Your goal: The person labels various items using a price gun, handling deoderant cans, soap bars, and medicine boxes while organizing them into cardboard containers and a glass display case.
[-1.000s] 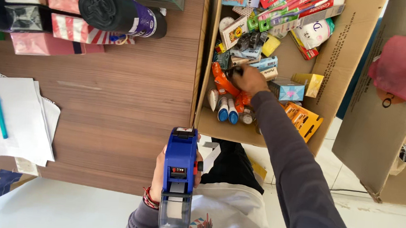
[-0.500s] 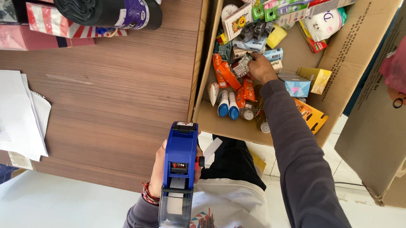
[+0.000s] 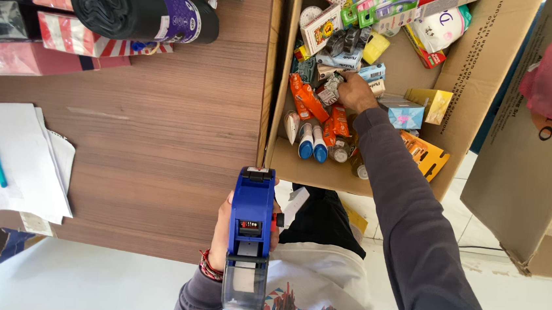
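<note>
Two hands: left hand [image 3: 221, 226] clamped on blue label gun [image 3: 250, 232] at desk [image 3: 159, 133] edge; right hand [image 3: 356, 92] closed on small packet [image 3: 329, 90] inside cardboard box [image 3: 473, 72].

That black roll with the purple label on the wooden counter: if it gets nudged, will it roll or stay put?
The black roll is a cylinder lying on its side, so it probably rolls easily. It looks like wound plastic film, likely soft and not fragile. The red-striped packets beside it may stop it.
</note>
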